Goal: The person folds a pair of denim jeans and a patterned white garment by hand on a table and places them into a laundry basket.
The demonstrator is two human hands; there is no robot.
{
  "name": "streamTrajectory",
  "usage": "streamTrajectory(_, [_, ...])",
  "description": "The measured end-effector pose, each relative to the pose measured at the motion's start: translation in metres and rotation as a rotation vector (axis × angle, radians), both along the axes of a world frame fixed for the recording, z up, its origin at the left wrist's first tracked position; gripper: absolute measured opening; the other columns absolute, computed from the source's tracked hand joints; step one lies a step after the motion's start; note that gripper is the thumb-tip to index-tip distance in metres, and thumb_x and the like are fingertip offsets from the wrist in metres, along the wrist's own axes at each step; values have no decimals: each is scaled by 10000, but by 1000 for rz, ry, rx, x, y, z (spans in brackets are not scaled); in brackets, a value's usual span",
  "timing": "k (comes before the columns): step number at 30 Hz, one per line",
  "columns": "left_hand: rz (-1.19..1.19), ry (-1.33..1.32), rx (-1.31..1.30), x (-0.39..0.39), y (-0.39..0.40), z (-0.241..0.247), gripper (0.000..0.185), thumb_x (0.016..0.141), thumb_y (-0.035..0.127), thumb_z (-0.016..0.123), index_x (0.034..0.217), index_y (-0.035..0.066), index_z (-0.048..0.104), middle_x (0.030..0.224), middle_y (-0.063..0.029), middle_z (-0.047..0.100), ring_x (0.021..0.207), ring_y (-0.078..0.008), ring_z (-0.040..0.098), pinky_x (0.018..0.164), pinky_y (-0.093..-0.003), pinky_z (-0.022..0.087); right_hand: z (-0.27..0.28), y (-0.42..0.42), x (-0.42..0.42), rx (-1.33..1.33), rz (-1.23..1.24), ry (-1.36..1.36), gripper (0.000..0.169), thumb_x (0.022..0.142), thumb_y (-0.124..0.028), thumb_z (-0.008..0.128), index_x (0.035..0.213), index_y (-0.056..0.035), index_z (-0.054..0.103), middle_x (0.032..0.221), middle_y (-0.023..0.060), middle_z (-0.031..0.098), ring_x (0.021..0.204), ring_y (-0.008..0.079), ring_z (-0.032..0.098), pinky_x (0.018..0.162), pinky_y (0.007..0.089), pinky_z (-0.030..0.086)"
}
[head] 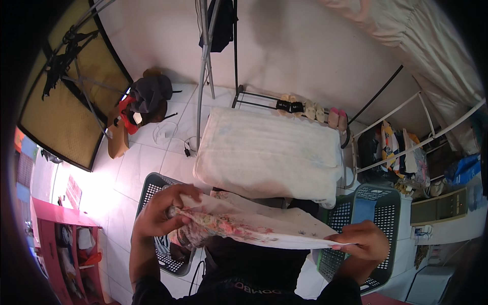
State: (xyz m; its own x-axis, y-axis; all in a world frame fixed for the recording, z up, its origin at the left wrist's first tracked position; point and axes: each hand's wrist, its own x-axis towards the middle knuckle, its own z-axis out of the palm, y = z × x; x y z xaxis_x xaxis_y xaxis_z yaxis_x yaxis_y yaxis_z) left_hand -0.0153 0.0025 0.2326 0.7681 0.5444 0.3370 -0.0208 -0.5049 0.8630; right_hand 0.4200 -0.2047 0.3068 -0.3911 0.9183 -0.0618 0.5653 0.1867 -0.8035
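Observation:
Stretched between my hands, just in front of my body, is a white cloth with a pink and green floral print [248,228]. My left hand [167,213] grips its bunched end, while my right hand [360,240] pinches a smooth corner between thumb and fingers. Beyond the cloth stands a low surface covered with a thick off-white padded cloth [267,152]. Under my left arm is a perforated plastic laundry basket [146,190] with striped and dark clothes in it. Another green-grey basket [396,213], with a blue item inside, stands beside my right hand.
Behind the padded surface, a metal rack [259,100] holds several pairs of sandals [314,111]. A metal pole stand [202,84] rises at its left. White cables [166,131] and a dark bag [150,91] lie on the floor. A pink cabinet [68,217] stands at left, a white metal frame [411,148] at right.

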Motion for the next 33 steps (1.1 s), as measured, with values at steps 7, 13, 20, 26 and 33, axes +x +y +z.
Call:
streamTrajectory(7, [-87,1070,-149,-2,-16,86,513,759,350,877,1126,125,598,936,-129,734,789,-293,732,727,-376,560,28,-9,-6,-106,115,-251,289,872,-231,754,1135,-122,707,824,88,682,670,257,697,561,339,543])
streamTrajectory(13, [248,665,284,-23,6,63,411,593,49,881,949,79,678,961,-109,668,955,-305,653,837,-379,521,26,-19,4,-99,-161,-382,235,869,-183,755,1065,-73,686,879,119,708,701,304,704,625,379,556])
streamTrajectory(20, [747,38,-93,-13,37,24,272,818,-105,555,1031,41,471,918,-63,625,835,-122,590,762,-270,483,-26,23,20,113,-642,-150,142,907,-78,684,1001,4,615,815,85,647,749,105,594,682,261,468])
streamTrajectory(26, [693,61,-196,5,33,14,285,906,-6,479,1181,44,536,938,-12,546,823,-75,543,749,-226,460,-95,48,19,308,-787,196,287,843,-70,749,1064,-5,578,942,79,656,907,151,618,773,328,503])
streamTrajectory(33, [387,-386,-709,17,39,26,474,1065,329,435,1434,32,416,1356,-183,576,1090,-268,675,945,-385,560,-72,62,9,364,-667,-22,264,813,-33,746,1015,11,582,902,148,639,780,228,624,727,329,500])
